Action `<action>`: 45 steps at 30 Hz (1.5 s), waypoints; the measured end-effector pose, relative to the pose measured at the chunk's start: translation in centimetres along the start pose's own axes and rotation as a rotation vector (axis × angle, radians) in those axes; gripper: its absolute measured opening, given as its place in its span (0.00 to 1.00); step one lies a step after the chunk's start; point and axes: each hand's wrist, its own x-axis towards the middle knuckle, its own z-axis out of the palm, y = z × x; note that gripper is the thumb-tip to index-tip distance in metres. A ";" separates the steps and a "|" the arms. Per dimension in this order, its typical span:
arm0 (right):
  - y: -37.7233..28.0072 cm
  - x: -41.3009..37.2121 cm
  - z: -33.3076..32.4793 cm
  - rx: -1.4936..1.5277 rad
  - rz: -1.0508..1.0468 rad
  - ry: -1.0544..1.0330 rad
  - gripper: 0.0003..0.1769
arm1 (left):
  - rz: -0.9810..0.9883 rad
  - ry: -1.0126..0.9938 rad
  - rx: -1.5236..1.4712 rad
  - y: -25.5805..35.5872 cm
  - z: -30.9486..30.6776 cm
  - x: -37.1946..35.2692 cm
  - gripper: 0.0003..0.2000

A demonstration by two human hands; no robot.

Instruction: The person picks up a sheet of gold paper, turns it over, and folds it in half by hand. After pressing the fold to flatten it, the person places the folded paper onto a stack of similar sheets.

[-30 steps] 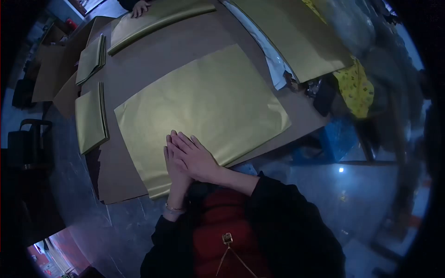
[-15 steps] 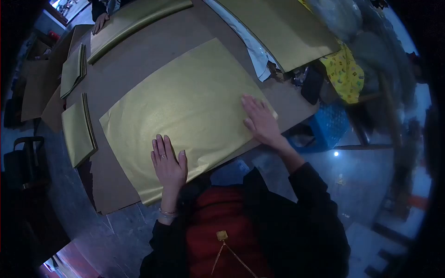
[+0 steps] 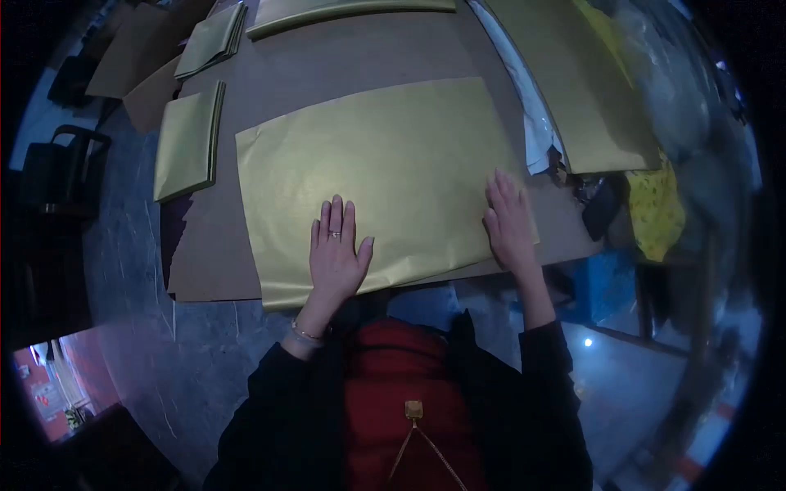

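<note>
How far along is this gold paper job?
Looks done: folded gold sheets lie stacked at the left of the table. In hand: one large gold sheet lies flat and unfolded, with the left hand and the right hand pressed open on its near part. Left: that sheet shows no fold yet, and more flat gold paper lies at the far right.

open: bare cardboard tabletop [image 3: 360, 61] at 12 o'clock beyond the gold sheet [image 3: 385, 155]; narrow strip at 9 o'clock.
blocked: folded gold stack [image 3: 188, 139] at 10 o'clock; gold pile [image 3: 581, 90] and white wrap [image 3: 534, 123] at 2 o'clock; dark clutter [image 3: 602, 204] at 3 o'clock.
</note>
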 end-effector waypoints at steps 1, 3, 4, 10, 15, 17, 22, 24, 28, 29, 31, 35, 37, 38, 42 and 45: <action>0.1 0.2 0.7 -0.042 -0.002 -0.019 0.28 | -0.012 -0.007 -0.005 0.0 0.1 0.0 0.32; 0.3 0.5 1.6 -0.085 0.003 -0.064 0.28 | -0.022 -0.016 0.000 0.0 0.0 -0.1 0.32; 0.4 0.4 1.6 -0.079 -0.017 -0.068 0.28 | -0.016 -0.009 -0.002 -0.1 0.0 -0.1 0.32; 2.2 0.2 1.0 -0.204 -0.039 -0.088 0.28 | -0.013 0.007 0.004 -0.1 0.0 -0.2 0.32; 2.6 0.1 0.7 -0.184 -0.037 -0.063 0.28 | -0.033 -0.025 -0.027 0.3 -0.2 0.0 0.31; 2.5 0.1 0.7 -0.178 -0.028 -0.055 0.28 | -0.053 0.027 0.009 1.3 0.2 0.1 0.31; 2.9 0.1 1.0 -0.202 -0.034 -0.074 0.29 | 0.099 -0.068 -0.219 12.8 2.9 3.7 0.30; 3.1 0.2 1.4 -0.286 -0.065 -0.097 0.28 | 0.147 -0.054 -0.188 17.2 5.6 4.5 0.30; 3.9 0.3 1.9 -0.358 -0.093 -0.093 0.28 | 0.055 -0.025 -0.277 19.1 8.4 4.7 0.31; 3.7 0.2 2.0 -0.350 -0.052 -0.092 0.28 | 0.076 -0.167 -0.225 18.4 8.9 4.4 0.32; 2.8 0.3 1.3 -0.266 -0.027 -0.089 0.28 | 0.048 -0.108 -0.160 17.3 8.8 3.8 0.31; 2.6 0.4 1.0 -0.263 -0.033 -0.074 0.27 | 0.002 -0.087 -0.072 13.8 6.7 2.1 0.31; 2.3 0.3 0.9 -0.261 -0.031 -0.070 0.27 | -0.041 -0.053 -0.107 11.5 5.3 0.8 0.31; 2.4 0.3 0.9 -0.252 -0.019 -0.083 0.27 | -0.081 -0.011 -0.147 10.4 4.6 0.0 0.31; 2.6 0.3 1.0 -0.220 -0.002 -0.104 0.27 | -0.206 0.027 -0.118 6.5 1.8 -2.4 0.31; 2.8 0.3 1.2 -0.276 -0.011 -0.097 0.27 | -0.204 0.081 -0.082 3.7 0.9 -3.7 0.30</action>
